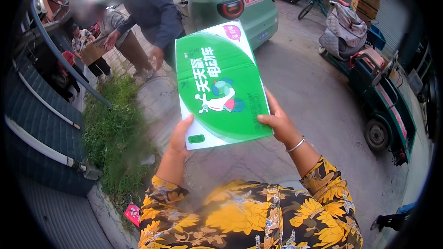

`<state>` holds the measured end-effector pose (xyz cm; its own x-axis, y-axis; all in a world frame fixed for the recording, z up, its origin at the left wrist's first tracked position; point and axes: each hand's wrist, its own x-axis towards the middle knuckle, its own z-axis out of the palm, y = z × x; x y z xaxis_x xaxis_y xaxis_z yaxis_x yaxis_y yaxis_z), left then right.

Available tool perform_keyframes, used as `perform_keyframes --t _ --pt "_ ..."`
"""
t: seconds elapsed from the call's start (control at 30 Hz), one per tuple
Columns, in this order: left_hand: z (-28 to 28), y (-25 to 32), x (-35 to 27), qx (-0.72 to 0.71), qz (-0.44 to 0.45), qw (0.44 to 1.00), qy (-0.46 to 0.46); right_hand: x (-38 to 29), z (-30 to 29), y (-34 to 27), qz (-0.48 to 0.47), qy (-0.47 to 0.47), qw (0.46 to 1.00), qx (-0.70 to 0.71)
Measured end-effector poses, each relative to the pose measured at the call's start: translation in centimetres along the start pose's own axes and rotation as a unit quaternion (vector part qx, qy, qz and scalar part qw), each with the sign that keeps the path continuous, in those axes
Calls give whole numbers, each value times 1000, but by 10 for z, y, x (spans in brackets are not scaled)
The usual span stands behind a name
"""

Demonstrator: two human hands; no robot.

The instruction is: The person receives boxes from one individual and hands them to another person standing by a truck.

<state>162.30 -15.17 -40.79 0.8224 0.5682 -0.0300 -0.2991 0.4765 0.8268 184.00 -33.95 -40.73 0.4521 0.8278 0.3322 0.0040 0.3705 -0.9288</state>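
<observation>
A flat green and white cardboard panel [221, 86], printed with a motor scooter and large lettering, is held up in front of my chest. My left hand [180, 134] grips its lower left edge, the thumb lying on the front face. On the lower right edge is my right hand [279, 119], its thumb also on the printed face and the other fingers mostly hidden behind. A silver-coloured bangle [296, 145] circles my right wrist. The panel is tilted, its top leaning to the left, and faces me.
Close beyond the panel stands a person in dark blue [152, 10]; others are farther left, one with a brown cardboard piece [92, 52]. A green car [249, 17] is ahead, a loaded cargo tricycle [377, 107] at right, weeds [110, 135] and a metal railing [65, 55] at left.
</observation>
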Motion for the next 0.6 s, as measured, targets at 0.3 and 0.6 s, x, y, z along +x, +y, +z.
perform_keyframes --t 0.3,0.6 --pt "-22 4 35 -25 84 994 71 109 -2 31 27 -110 992 61" --pt "-55 1 56 -22 100 991 82 140 3 72 18 -142 981 127"
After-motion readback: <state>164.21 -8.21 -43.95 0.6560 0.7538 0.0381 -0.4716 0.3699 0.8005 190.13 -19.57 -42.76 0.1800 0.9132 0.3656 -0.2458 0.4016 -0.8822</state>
